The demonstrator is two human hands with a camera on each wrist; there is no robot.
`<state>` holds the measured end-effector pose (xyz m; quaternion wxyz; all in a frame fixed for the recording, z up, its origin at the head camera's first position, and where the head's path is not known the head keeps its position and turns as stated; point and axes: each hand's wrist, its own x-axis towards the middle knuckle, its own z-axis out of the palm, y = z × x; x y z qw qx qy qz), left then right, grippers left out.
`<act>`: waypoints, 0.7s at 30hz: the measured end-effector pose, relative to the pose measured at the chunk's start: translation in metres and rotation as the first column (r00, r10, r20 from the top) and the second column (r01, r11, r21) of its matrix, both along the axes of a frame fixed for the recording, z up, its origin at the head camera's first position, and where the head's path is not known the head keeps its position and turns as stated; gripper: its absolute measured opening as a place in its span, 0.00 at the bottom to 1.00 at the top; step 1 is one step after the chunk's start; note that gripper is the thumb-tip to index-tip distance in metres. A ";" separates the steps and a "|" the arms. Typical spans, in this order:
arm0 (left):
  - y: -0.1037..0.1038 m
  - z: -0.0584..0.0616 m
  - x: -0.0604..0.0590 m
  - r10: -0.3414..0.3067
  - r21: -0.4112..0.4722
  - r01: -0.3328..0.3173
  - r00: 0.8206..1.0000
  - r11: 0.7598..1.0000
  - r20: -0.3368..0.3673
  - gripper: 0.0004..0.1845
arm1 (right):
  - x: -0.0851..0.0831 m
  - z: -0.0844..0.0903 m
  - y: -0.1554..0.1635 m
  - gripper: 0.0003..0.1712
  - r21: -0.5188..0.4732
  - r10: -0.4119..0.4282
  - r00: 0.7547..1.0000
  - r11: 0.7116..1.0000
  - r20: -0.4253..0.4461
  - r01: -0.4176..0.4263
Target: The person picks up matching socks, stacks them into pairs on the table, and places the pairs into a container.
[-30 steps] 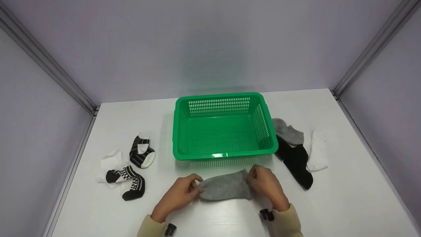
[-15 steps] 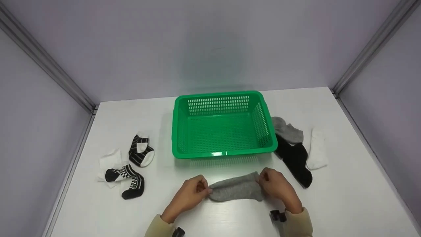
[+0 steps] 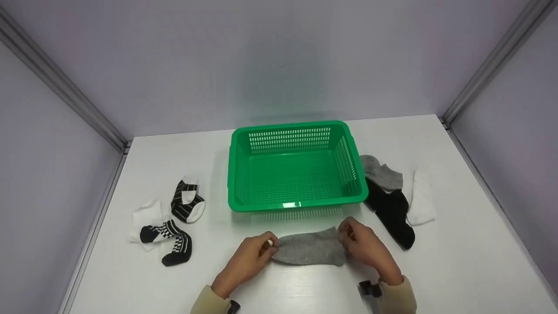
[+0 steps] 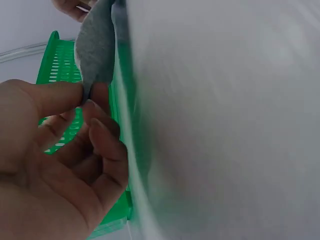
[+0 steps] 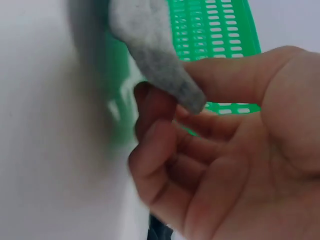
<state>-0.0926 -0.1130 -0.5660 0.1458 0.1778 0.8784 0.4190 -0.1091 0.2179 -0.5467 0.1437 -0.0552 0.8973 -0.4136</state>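
A grey sock [image 3: 309, 248] is stretched lengthwise between both hands, close over the white table in front of the basket. My left hand [image 3: 253, 257] pinches its left end between thumb and fingertips; the left wrist view shows the grey fabric [image 4: 97, 47] gathered at that pinch. At the other end my right hand [image 3: 368, 248] grips the sock's upper right corner. In the right wrist view the sock's corner [image 5: 167, 75] pokes out between thumb and index finger, with the remaining fingers curled beneath.
Behind the hands stands a green plastic basket [image 3: 301, 204] with nothing in it. To its right lie a grey sock [image 3: 386, 176], a black sock [image 3: 394, 218] and a white sock [image 3: 420, 200]. On the left are a striped sock [image 3: 183, 200], a checkered sock [image 3: 178, 246] and white socks [image 3: 148, 213].
Both hands have shifted right with the grey sock over the last second. Since half a second ago, the right hand has risen slightly and the sock lies flatter, its fold smoothed out.
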 end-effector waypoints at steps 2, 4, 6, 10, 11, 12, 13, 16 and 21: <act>0.001 -0.001 -0.001 -0.005 -0.060 0.002 0.999 0.998 -0.045 0.07 | -0.002 -0.002 -0.002 0.06 -0.014 0.002 0.999 1.000 -0.055 -0.003; 0.002 -0.001 -0.001 -0.003 -0.114 -0.006 0.997 0.994 -0.071 0.09 | -0.003 -0.003 -0.005 0.09 -0.010 0.000 0.994 1.000 -0.110 -0.001; 0.004 -0.001 -0.001 0.001 -0.166 -0.017 0.995 0.986 -0.096 0.09 | -0.003 -0.004 -0.007 0.12 0.025 0.006 0.986 1.000 -0.166 -0.002; 0.008 0.003 0.004 0.012 -0.234 -0.054 0.984 0.971 -0.178 0.10 | 0.001 -0.004 -0.012 0.07 0.160 0.044 0.963 0.987 -0.267 -0.001; 0.010 0.006 0.005 0.012 -0.242 -0.062 0.979 0.968 -0.203 0.11 | 0.003 -0.003 -0.014 0.06 0.189 0.057 0.954 0.982 -0.294 0.000; 0.011 0.009 0.006 0.010 -0.247 -0.067 0.974 0.967 -0.227 0.12 | 0.005 -0.002 -0.015 0.05 0.212 0.070 0.948 0.977 -0.312 -0.002; 0.013 0.013 0.007 0.005 -0.244 -0.067 0.969 0.967 -0.246 0.12 | 0.006 0.000 -0.017 0.05 0.229 0.081 0.943 0.973 -0.323 -0.005; 0.021 0.024 0.008 -0.025 -0.190 -0.025 0.966 0.982 -0.258 0.12 | 0.010 0.006 -0.022 0.09 0.251 0.146 0.934 0.966 -0.325 -0.063; 0.038 0.028 0.004 -0.072 -0.099 0.054 0.980 0.994 -0.186 0.11 | 0.007 0.005 -0.028 0.21 0.272 0.253 0.917 0.947 -0.309 -0.170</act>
